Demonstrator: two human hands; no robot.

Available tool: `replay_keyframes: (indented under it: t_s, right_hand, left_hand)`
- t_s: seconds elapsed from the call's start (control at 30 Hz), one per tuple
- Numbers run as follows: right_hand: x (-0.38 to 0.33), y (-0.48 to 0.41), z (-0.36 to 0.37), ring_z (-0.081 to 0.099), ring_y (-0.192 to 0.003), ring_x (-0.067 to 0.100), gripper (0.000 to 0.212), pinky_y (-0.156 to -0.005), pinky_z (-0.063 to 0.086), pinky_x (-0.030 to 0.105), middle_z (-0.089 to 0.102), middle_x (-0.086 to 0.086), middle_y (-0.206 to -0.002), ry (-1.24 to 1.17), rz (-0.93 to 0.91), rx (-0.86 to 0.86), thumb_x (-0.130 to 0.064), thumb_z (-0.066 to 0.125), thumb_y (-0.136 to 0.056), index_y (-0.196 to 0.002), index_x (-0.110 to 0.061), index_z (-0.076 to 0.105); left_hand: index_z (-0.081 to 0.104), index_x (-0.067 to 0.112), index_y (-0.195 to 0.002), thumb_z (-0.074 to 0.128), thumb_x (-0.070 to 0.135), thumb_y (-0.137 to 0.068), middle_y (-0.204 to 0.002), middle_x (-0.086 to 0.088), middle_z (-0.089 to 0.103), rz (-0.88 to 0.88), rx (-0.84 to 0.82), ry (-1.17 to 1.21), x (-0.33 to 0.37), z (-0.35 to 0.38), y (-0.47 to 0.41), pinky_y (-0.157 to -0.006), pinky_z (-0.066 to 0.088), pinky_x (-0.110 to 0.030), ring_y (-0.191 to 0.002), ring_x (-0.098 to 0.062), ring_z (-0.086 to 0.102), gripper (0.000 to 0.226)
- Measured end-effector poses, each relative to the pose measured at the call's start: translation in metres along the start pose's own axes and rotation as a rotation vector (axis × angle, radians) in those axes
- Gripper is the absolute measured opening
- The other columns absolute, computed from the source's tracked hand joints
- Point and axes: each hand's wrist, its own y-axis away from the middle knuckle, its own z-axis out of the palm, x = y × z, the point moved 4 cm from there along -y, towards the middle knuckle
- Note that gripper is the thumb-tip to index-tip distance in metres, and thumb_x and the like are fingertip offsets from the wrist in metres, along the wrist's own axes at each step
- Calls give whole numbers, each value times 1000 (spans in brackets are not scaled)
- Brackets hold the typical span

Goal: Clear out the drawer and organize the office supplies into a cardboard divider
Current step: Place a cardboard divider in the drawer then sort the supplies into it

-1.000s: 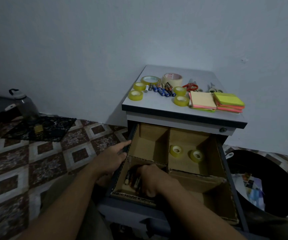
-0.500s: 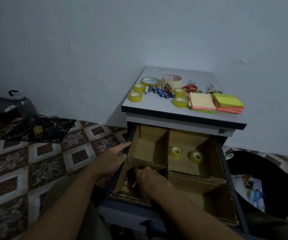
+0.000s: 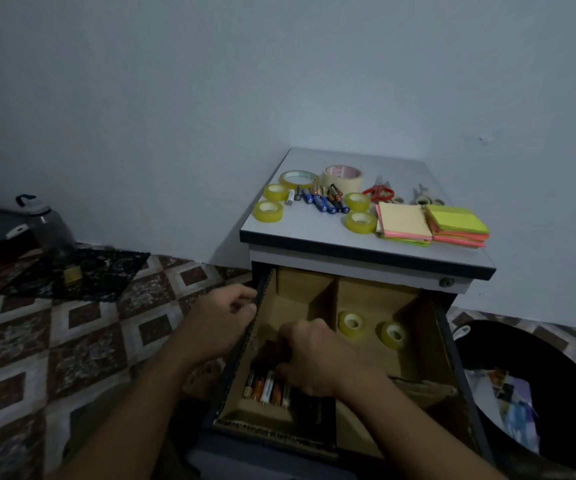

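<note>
Cardboard divider set in drawer. Battery-sorting step judged in hand: batteries laid in divider's near-left compartment. Right hand curled over them; pinch cannot be told. Drawer rim left of divider gripped by left hand. Next: loose batteries on top above divider to be fetched.

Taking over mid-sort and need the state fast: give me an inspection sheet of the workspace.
Surface: cabinet top, drawer open below.
Job's things: cardboard divider in the drawer; sorted batteries in its front-left compartment; two sorted tape rolls back-right.
Clutter: loose tape rolls, loose batteries, scissors and sticky notes on the cabinet top.
Grippers: left hand grips the drawer's left edge; right hand curled over the sorted batteries, hold unclear.
Cables: nothing seen.
Surroundings: tiled floor, water bottle, black bin holding paper.
</note>
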Motion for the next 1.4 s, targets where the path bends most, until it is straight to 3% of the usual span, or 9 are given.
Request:
replay_keyframes:
  t_s: [0.1,0.23,0.33,0.47,0.63,0.77,0.9,1.13,1.4]
  right_hand:
    - [1,3,-36,61,-75,2,21,-60,51,15,61,-11,-90,-97,-44,64,-29,67,-91,-111,-27,61]
    - [12,-6,-92,65,-89,6,17,-75,59,27,67,-8,-101,-128,-57,150,-29,69,-90,-106,-29,64]
    - [23,-20,-129,63,-86,2,20,-67,50,14,67,-9,-101,-107,-70,247,-28,68,-91,-110,-27,64]
    - [39,-44,-174,62,-81,2,23,-62,41,11,69,-7,-96,-50,-50,428,-24,67,-88,-111,-21,68]
    - [55,-84,-197,61,-102,30,26,-90,50,38,71,8,-108,149,-5,504,-21,62,-85,-109,-16,70]
    - [55,-108,-195,54,-100,35,26,-88,48,41,67,12,-106,267,-14,484,-27,57,-84,-107,-22,68]
    - [54,-117,-188,43,-96,25,34,-90,46,43,60,9,-114,310,-33,430,-33,55,-87,-120,-28,64]
    - [54,-119,-183,43,-108,27,37,-91,43,43,51,8,-121,367,-55,406,-45,51,-94,-127,-32,60]
    - [55,-118,-182,45,-104,27,32,-87,45,42,55,8,-115,320,-47,442,-43,47,-96,-119,-28,64]
  left_hand:
    - [68,26,-108,61,23,-97,-98,9,68,88,129,37,26,-20,-10,-78,53,-25,-91,-6,65,14]
    - [69,21,-101,64,18,-95,-84,12,66,218,230,-8,61,-38,-34,-64,45,-4,-74,9,61,9]
    - [71,21,-102,63,20,-95,-78,13,64,208,270,-55,80,-44,-63,-54,40,-2,-65,3,60,11]
    - [73,24,-106,61,23,-93,-90,10,68,212,279,-119,97,-45,-108,-59,40,-7,-75,0,59,18]
    - [73,24,-110,54,22,-93,-109,2,71,236,221,-294,111,-37,-161,-78,50,-23,-95,-15,61,26]
    - [70,28,-118,48,25,-93,-123,-4,66,259,149,-559,125,-22,-186,-98,48,-44,-116,-29,53,33]
    - [66,34,-126,49,26,-95,-129,-7,60,251,97,-727,134,-11,-200,-93,48,-42,-115,-30,50,37]
    - [65,33,-127,46,22,-96,-122,-9,56,252,97,-820,128,-2,-213,-81,48,-39,-104,-29,51,38]
    - [72,33,-114,49,23,-92,-114,-6,61,323,100,-760,125,-4,-207,-78,52,-39,-94,-27,53,33]
